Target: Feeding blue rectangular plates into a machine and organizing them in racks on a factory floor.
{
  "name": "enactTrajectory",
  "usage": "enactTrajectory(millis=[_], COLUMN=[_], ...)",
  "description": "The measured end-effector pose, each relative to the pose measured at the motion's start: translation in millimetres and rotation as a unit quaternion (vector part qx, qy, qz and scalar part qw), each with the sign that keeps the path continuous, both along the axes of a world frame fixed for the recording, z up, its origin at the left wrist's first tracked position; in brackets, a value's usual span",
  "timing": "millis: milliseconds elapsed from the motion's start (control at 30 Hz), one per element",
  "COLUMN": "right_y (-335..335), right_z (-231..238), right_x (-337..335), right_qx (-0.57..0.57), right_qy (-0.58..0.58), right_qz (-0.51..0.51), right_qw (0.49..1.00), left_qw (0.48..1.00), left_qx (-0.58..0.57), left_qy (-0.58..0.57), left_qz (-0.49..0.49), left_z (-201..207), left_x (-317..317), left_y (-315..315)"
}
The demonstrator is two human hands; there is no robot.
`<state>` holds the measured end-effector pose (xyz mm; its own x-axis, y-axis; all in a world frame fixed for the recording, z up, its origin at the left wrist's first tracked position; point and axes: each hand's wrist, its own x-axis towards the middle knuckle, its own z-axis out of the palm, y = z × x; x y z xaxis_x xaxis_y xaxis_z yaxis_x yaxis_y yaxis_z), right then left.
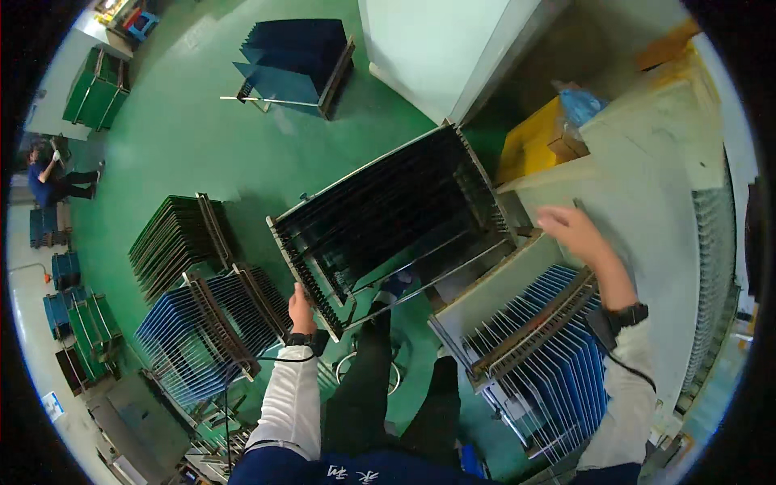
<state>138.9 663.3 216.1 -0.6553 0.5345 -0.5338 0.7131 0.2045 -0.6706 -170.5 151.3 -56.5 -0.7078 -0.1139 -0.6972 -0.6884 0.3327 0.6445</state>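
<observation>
Here's the metal rack (304, 279) of dark panels (388, 202), straight ahead between your hands, long axis slanting away to the right; your left hand (300, 312) is nearer, right at its near-left end, grip unclear, while your right hand (572, 233), fingers loosely extended, hangs empty beyond the far end.

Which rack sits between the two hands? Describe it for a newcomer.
Find the large white block at the top, right of centre; the big framed rack is just below it, mid-picture. Its lower-left end is beside the left hand. Dense, near-black panels set it apart from the blue-panelled racks at lower left and lower right, where clear gaps show.
</observation>
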Motion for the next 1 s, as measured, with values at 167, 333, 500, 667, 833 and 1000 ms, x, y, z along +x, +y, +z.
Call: enactTrajectory(millis=[167,333,500,667,833,1000], right_y=[-59,-150,-253,-330,-350,-351], right_z=[72,100,84,53,36,39], right_x=[98,215,295,343,339,334], right_qx=[0.061,0.280,0.433,0.466,0.515,0.539], right_qy=[-0.029,0.029,0.033,-0.058,-0.080,-0.081], right_qz=[-0.064,-0.097,-0.198,-0.322,-0.335,-0.322], right_qw=[0.996,0.955,0.879,0.822,0.785,0.774], left_qw=[0.972,0.940,0.934,0.916,0.712,0.454], left_qx=[-0.119,-0.201,-0.046,0.145,0.308,0.403], left_qy=[0.103,0.177,0.271,0.257,0.421,0.529], left_qz=[-0.171,-0.212,-0.227,-0.271,-0.470,-0.593], left_z=[-10,8,33,100,259,334], left_x=[47,77,91,134,229,333], left_y=[-22,-28,-21,80,159,187])
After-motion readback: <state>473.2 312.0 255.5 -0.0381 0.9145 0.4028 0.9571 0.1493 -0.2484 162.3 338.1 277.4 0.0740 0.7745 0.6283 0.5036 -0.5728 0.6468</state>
